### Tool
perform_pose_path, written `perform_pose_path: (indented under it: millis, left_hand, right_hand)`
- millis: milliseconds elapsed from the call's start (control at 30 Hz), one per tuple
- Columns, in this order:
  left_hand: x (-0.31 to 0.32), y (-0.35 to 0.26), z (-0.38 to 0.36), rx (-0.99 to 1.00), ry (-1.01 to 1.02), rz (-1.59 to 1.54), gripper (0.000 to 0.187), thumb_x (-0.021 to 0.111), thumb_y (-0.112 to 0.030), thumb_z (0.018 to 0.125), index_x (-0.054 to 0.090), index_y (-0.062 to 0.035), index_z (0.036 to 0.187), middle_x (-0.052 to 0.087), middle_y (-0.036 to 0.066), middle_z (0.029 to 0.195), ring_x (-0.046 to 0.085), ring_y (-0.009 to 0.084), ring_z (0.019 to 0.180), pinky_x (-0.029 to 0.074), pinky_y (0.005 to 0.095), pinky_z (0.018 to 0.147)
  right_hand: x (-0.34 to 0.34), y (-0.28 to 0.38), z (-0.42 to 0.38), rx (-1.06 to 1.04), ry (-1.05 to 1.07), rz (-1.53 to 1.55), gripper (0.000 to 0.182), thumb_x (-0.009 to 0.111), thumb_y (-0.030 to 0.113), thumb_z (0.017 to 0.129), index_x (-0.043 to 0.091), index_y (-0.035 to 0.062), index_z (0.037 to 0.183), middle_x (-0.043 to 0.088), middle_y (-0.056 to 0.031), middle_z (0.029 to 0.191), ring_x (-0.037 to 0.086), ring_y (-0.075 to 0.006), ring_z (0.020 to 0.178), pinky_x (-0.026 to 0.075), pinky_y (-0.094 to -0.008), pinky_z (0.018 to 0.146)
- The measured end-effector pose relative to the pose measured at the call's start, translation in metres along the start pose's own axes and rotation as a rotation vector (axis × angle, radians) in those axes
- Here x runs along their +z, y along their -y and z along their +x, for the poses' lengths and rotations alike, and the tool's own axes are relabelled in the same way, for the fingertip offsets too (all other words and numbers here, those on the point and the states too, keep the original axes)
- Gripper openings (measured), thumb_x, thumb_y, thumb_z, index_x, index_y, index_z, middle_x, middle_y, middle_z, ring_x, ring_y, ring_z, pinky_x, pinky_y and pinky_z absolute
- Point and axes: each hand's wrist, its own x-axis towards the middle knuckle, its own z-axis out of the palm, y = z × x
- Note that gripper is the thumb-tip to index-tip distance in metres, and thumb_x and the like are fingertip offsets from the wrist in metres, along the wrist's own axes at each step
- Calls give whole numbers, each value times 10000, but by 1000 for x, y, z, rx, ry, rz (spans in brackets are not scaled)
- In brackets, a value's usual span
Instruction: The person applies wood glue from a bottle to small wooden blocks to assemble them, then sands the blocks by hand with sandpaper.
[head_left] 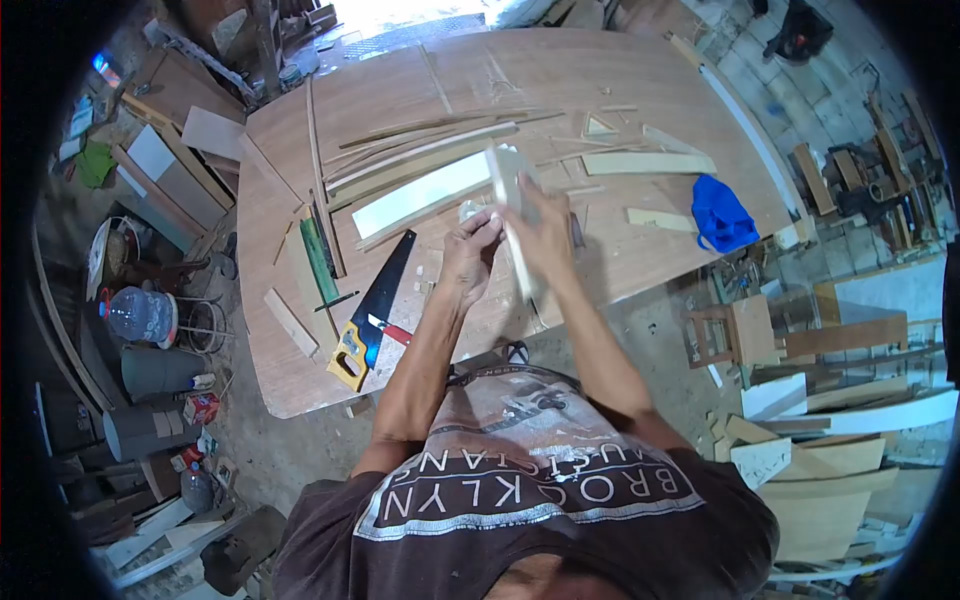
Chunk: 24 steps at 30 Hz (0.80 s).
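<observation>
Near the middle of the wooden table, my right hand grips a pale wooden board standing on its edge. My left hand is at the board's left side, its fingers pinched together; what they hold is too small to make out. A white board lies just to the left of my hands. Closer to the table's left front are a yellow-handled saw and a red cutter.
A blue cloth lies at the table's right edge beside wood strips. A green tool lies at the left. Wood offcuts are stacked on the floor at right, and a water bottle stands at left.
</observation>
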Motion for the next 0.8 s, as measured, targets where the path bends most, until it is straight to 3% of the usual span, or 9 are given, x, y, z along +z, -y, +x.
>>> perform_pose_path:
  millis: [167,267,367,433,567,633,700,767,800]
  left_hand:
    - [6,6,-2,-22,-31,-106,240,593,-18,869,575,77,1088,640,100,943,605,143,794,503,236,762]
    - [14,4,-3,-53,-70,-145,214,589,-23,873,564,71,1063,626,90,929,598,141,798,500,230,753]
    - [14,5,-3,-58,-100,-101,174,585,-31,876,567,58,1025,618,83,900,590,138,784,498,232,753]
    - [-4,13,2,33,15,-76,179,578,-25,875,567,54,1036,623,85,903,589,137,784,498,231,749]
    - [2,8,2,87,-108,-16,159,574,-14,876,577,51,1021,631,83,906,583,125,759,497,236,742]
    - [4,10,4,106,-101,-15,160,577,-16,876,585,48,1022,633,82,903,583,126,753,498,236,743]
    - [2,12,2,94,-86,2,161,581,-18,876,593,44,1024,635,82,901,583,127,747,498,236,743]
    - [-5,7,6,100,-49,-23,179,588,-17,871,606,41,1040,638,81,903,592,134,771,497,227,752]
    - [-10,4,3,71,51,-46,194,596,-22,871,615,43,1053,638,80,906,594,129,787,498,226,754]
  right_hand:
    - [-19,15,4,238,-77,278,602,741,246,745,543,132,1302,472,-204,1256,460,-307,1165,385,-403,998]
    - [-22,37,-51,-130,-84,21,635,748,184,720,530,93,1309,529,-206,1193,424,-319,1165,382,-431,981]
    - [-5,28,-34,-168,-220,-118,619,745,226,738,534,77,1301,529,-216,1178,450,-333,1141,374,-410,986]
    - [2,6,-10,16,-189,-116,605,731,273,761,537,53,1290,516,-234,1225,470,-349,1134,368,-382,996]
    - [-11,7,-9,175,-115,259,624,714,370,754,549,99,1291,457,-275,1166,495,-389,1061,399,-403,945]
    - [-15,24,-40,-173,-87,-130,624,714,356,757,542,97,1298,453,-289,1158,498,-397,1056,411,-410,933]
    - [-2,30,-45,-199,-123,-222,613,711,346,760,546,93,1294,441,-302,1160,489,-418,1064,422,-414,920]
    - [9,14,-11,-115,-165,-189,589,716,336,767,561,101,1284,569,-202,989,573,-266,917,458,-354,832]
    - [1,19,11,343,117,371,573,682,347,786,561,94,1284,588,-105,861,579,-178,787,477,-319,713]
